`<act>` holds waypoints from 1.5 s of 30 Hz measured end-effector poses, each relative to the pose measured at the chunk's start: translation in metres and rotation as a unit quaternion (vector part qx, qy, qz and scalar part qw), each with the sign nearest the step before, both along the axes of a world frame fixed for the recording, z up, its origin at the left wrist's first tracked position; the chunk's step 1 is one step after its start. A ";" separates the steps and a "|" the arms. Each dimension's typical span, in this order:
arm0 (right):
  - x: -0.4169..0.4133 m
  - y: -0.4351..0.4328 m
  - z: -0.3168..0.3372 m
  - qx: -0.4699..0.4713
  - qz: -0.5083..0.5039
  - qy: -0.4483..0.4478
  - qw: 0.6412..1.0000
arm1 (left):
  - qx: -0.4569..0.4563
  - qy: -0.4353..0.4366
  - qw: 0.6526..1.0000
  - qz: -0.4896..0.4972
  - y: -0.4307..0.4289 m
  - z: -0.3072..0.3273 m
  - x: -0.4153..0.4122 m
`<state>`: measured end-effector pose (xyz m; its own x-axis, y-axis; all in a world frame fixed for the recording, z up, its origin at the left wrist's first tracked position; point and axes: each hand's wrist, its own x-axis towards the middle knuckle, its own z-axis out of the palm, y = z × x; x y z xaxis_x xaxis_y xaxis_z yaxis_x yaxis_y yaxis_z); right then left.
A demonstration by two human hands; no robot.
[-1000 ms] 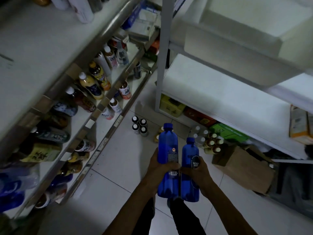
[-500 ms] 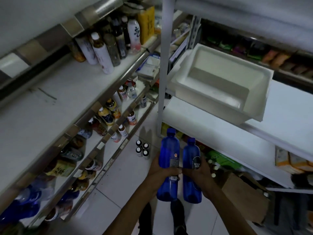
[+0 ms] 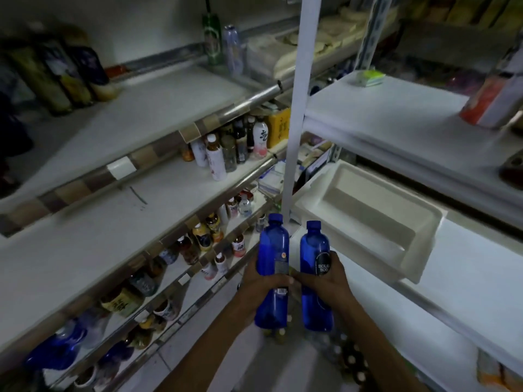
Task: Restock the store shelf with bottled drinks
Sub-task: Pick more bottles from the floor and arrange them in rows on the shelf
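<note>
**Item 1, nearest.** The left hand [image 3: 261, 284] is gripping a tall translucent blue plastic bottle [image 3: 273, 247] round its waist. The right hand [image 3: 328, 281] is clasping a second blue plastic bottle with a round dark label [image 3: 311, 250] the same way. Both bottles are standing upright, side by side and just apart, in the aisle between two racks and not yet on any shelf. I am logging this as the carry step, with placement pending.

**Item 2, just beyond, right.** A white rectangular foam tray [image 3: 424, 247] is sitting on the right rack, beside a white metal upright post [image 3: 294, 123].

**Item 3, left rack.**
- Blurred blue bottles [image 3: 56, 352] are lying on the lowest tier (possibly the same product; I cannot confirm).
- Small mixed drink bottles [image 3: 203, 239] are crowding the tier above.
- Higher up, a broad white shelf board [image 3: 85, 244] is showing, with taller pale bottles [image 3: 216, 159] clustering at its far end.

**Item 4, farthest.** A green bottle [image 3: 212, 38] is standing on the top tier.

**Next move, as I am judging it.** It calls for choosing a tier and swinging left. Each bottle then goes down upright, one at a time, without knocking its neighbours.
</note>
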<state>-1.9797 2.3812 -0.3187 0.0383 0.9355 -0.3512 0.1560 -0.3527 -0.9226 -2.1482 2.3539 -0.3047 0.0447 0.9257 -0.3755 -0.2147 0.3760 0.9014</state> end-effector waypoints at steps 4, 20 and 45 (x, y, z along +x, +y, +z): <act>-0.008 0.018 0.035 0.042 0.046 -0.014 0.998 | 0.032 0.022 0.998 0.053 0.001 0.031 -0.006; -0.138 0.060 0.123 0.137 0.216 0.035 0.966 | 0.130 0.059 0.958 0.249 -0.004 0.106 -0.117; -0.315 0.122 0.174 0.191 0.325 0.029 0.926 | 0.170 0.180 0.901 0.357 0.047 0.154 -0.291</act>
